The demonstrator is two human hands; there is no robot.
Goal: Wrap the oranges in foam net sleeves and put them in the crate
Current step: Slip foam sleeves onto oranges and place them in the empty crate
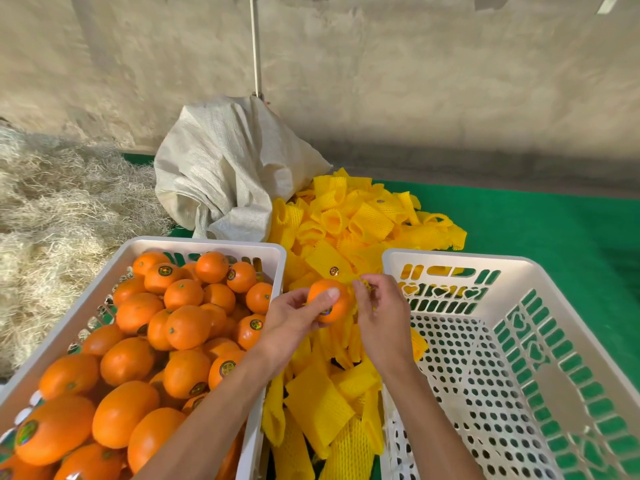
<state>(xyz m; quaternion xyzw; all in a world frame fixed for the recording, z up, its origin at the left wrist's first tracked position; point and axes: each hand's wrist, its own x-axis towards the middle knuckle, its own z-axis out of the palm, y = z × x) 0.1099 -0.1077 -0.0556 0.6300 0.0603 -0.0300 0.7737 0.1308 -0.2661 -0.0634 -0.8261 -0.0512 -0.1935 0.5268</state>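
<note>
Grip of the left hand: thumb and fingers curled round one orange, smooth-skinned and round, with a small round foil sticker on its lower face. Grip of the right hand: fingertips pinched on the frilled edge of a yellow foam net sleeve that touches the orange's right side. The orange is held above the gap between two crates, over the loose sleeves.

Left crate: white plastic, rectangular, slotted walls, heaped with glossy oranges; well over twenty show, and several carry the same round sticker. Right crate: one, white plastic, with slots and heart-shaped cut-outs in the walls and a floor of round holes; it holds no oranges, and one yellow sleeve hangs over its left wall.

Pile of sleeves: yellow, ribbed mesh foam, short tubes, some flattened, too many to count, spread between and beyond the crates.

Tabletop: covered in green material. One crumpled white woven sack stands behind the left crate, touching the sleeve pile. Pale straw-like packing wool lies in a mass to the left. Rough concrete wall behind, with one thin pale vertical pole against it.
</note>
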